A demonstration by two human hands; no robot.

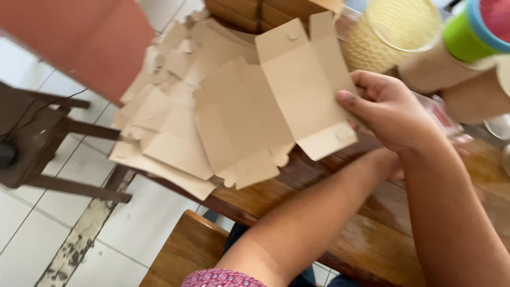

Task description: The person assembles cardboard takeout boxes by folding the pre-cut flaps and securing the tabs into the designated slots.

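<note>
Head view: right hand (pixel 393 114) pinches a flat brown cardboard box blank (pixel 304 85), long axis eleven-to-five o'clock; left hand (pixel 396 165), mostly hidden beneath, grip cannot be told.

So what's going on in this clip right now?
A person at a wooden table holds a flat, unfolded brown cardboard box blank in the right hand, thumb on top. The left hand is mostly hidden beneath the right wrist, so what it grips is unclear. A messy pile of similar cardboard blanks lies on the table's edge, and yarn cones stand behind.
</note>
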